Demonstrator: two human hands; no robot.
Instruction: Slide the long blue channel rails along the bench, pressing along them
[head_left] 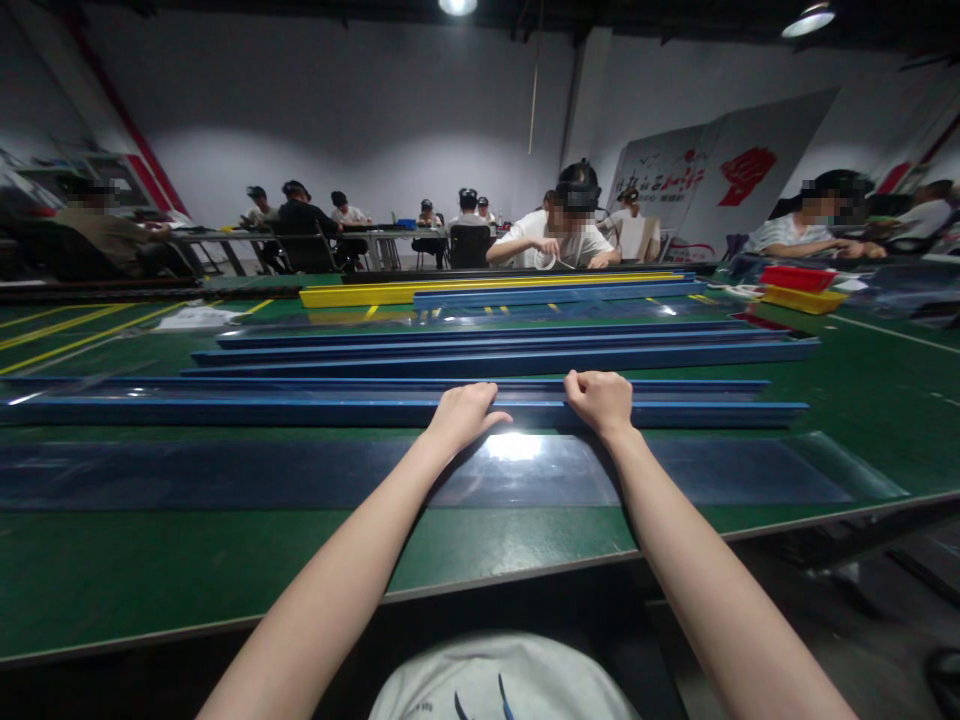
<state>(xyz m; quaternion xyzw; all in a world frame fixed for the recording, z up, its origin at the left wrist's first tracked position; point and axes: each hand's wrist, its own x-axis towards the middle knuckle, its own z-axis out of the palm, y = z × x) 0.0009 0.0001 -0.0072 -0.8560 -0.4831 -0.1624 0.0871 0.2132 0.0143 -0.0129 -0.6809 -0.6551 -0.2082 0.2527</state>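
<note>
A long blue channel strip (pixel 300 412) with raised edges lies across the green table. On its near edge rests my left hand (pixel 466 410), its fingers curled over the strip and its thumb pointing right. My right hand (pixel 602 400) is closed on the same strip a little farther right, with the fingertips hidden. Between my hands and the table's front edge, a clear plastic sheet (pixel 262 475) lies flat, shining with a lamp's reflection under my forearms.
More blue strips (pixel 510 358) and a yellow strip (pixel 352 296) lie farther back on the green table (pixel 187 570). Red (pixel 799 279) and yellow (pixel 802 299) trays stand at the right. Several people sit beyond, one directly opposite.
</note>
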